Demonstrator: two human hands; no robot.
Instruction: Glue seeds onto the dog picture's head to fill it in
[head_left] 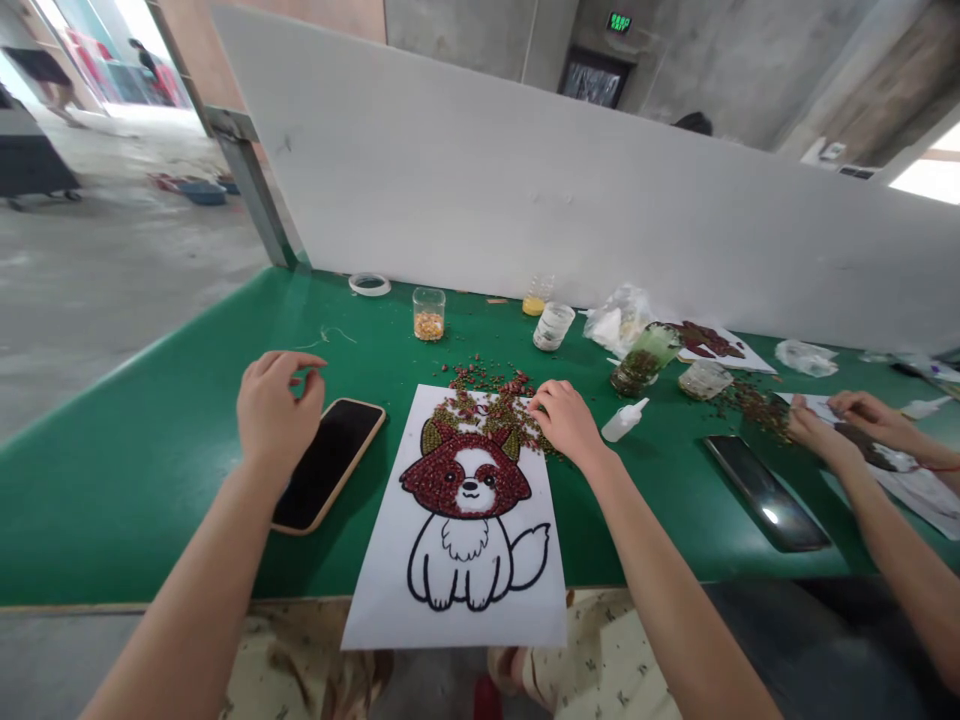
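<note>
One sheet [379, 600] overhangs table [172, 450]; beans [516, 385] (loose) straddle its far edge.

This looks like a shared craft workroom in a plain, industrial-style building. Behind rises a bare grey wall [480, 40], with a lit green exit sign [619, 22] high on it. Past the left edge of the green tabletop [150, 470], a hard grey floor [165, 245] carries a dark wheeled container [34, 165] and a blue basin [202, 193]. A white panel [480, 170] lines the tabletop's far edge. Craft use shows in the bean-covered drawing [382, 600] at the near edge, the nozzled bottle [624, 421] and another person [885, 510] working toward the right edge.
</note>
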